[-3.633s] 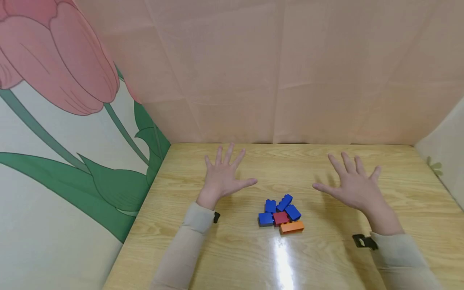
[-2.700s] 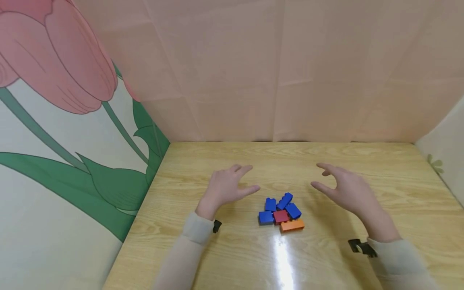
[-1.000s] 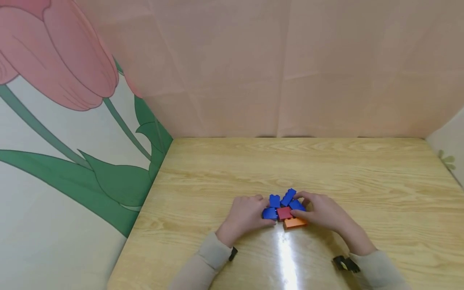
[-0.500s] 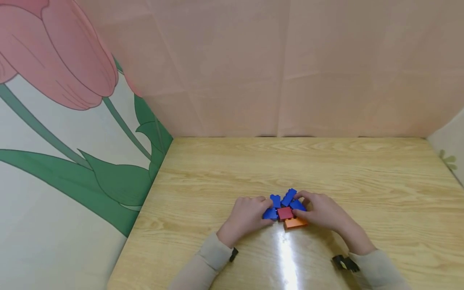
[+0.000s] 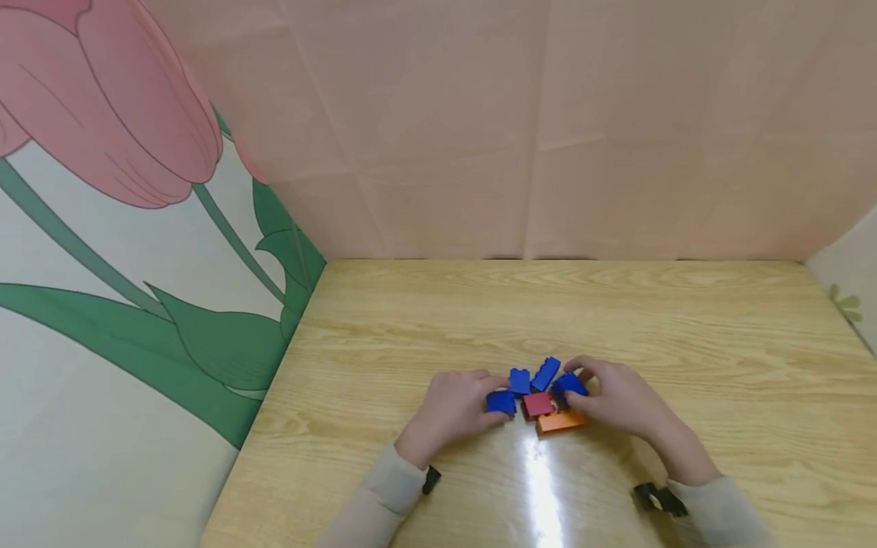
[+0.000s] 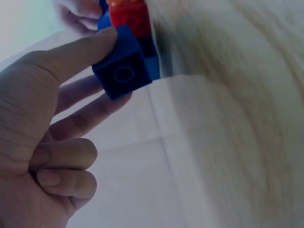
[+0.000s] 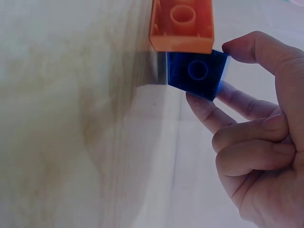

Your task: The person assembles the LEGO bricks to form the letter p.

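Between thumb and fingertips my left hand (image 5: pixel 455 407) pinches a blue toy brick (image 5: pixel 502 403), whose hollow underside shows in the left wrist view. Across the cluster, my right hand (image 5: pixel 620 396) pinches another blue brick (image 7: pixel 197 71) by its sides. A red brick (image 5: pixel 538 405) lies between the two hands. Just in front of it sits an orange brick (image 5: pixel 560 422), close to the right thumb. Behind the red one are a short blue brick (image 5: pixel 520 380) and a slanted longer blue brick (image 5: pixel 546 374).
The bricks are on a wood-grain table (image 5: pixel 411 320). A pink cloth (image 5: pixel 425 137) hangs along the back edge, and a tulip-printed panel (image 5: pixel 205 358) stands at the left. A bright reflection lies on the tabletop in front of the bricks.
Both hands have come in from outspread positions to the bricks and gripped one blue brick each. The left one has just shifted left, away from the red brick; the right one slightly right.
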`<state>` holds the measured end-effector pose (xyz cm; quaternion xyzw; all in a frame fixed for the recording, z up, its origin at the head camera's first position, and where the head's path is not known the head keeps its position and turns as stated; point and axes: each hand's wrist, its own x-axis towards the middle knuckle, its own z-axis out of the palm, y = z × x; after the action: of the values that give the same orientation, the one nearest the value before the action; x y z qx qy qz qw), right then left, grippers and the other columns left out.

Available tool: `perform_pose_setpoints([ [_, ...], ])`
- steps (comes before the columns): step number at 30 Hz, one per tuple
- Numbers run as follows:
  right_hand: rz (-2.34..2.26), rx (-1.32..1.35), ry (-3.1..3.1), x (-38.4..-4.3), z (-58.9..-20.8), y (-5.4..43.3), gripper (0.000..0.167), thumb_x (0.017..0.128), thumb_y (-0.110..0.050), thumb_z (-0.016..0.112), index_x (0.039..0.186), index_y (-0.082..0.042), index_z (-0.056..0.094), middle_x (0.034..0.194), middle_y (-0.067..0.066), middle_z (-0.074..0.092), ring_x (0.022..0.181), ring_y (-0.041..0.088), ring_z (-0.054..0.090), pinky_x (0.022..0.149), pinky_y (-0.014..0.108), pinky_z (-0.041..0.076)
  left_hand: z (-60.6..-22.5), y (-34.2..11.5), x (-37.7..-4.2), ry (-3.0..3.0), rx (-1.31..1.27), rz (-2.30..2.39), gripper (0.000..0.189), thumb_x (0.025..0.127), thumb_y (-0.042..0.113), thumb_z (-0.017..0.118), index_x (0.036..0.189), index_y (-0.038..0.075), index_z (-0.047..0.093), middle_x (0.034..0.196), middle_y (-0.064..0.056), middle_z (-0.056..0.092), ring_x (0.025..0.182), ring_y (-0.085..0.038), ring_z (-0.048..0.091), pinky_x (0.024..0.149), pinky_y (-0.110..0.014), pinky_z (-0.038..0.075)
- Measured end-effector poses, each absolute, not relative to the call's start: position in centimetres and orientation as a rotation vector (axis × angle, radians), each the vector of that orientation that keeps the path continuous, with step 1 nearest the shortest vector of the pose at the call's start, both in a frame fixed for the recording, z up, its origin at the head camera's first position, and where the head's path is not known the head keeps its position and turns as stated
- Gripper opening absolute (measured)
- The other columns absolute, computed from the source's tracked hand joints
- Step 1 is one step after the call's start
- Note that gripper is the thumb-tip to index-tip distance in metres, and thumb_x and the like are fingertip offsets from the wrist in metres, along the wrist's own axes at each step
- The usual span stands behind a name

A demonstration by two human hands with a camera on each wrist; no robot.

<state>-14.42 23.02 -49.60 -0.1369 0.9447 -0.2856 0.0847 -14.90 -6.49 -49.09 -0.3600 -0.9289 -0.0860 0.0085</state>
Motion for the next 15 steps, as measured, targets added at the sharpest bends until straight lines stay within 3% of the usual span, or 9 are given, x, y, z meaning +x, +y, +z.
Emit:
perform_pose_setpoints([
  [5,-0.889,-0.415,2.849,-14.4,-49.4,23.7,0.043,0.09,-0.03,0.081,0.126,-0.009,0.067,0.106,0.011,0.073,0.087,0.024,0.067,0.07,0.043,0.053,-48.4,-7.2,-15.0,-2.906,-1.119,-0.364,0.052,0.091,0.054,0.077,0.134,0.026,0.072,0.118,0.006,0.073,0.09,-0.007,0.068,0.061,-0.02,0.044],
  [11,-0.926,-0.397,2.862,-14.5,-49.1,24.1,0.043,0.09,-0.025,0.08,0.126,-0.008,0.065,0.11,0.015,0.072,0.058,0.013,0.048,0.051,0.03,0.038,-47.8,-7.4,-15.5,-2.87,-1.088,-0.476,0.046,0.095,0.052,0.074,0.132,0.025,0.072,0.119,0.006,0.071,0.09,-0.008,0.068,0.064,-0.02,0.047],
  [15,-0.947,-0.415,2.895,-14.6,-48.9,24.4,0.042,0.089,-0.024,0.08,0.125,-0.009,0.065,0.109,0.015,0.072,0.048,0.009,0.037,0.045,0.027,0.036,-47.4,-7.2,-16.2,-2.837,-1.069,-0.574,0.044,0.097,0.051,0.072,0.131,0.024,0.071,0.125,0.007,0.07,0.096,-0.009,0.07,0.07,-0.021,0.051],
])
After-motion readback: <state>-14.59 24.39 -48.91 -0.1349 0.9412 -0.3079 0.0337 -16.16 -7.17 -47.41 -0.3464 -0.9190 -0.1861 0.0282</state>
